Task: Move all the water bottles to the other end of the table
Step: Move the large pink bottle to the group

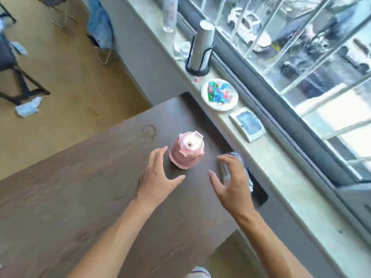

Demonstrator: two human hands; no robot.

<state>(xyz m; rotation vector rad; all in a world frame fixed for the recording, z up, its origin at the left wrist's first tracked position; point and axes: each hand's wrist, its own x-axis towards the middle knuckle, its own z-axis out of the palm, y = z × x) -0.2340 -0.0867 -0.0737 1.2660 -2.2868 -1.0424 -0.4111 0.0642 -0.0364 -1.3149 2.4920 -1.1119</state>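
Between both hands, upright pink plastic water bottle (186,150) on dark wooden table (80,187); left hand (158,177), right hand (230,181) spread, empty.

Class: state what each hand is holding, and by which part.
Left hand: nothing, open beside the pink plastic bottle. Right hand: over a clear bottle; grip cannot be told.
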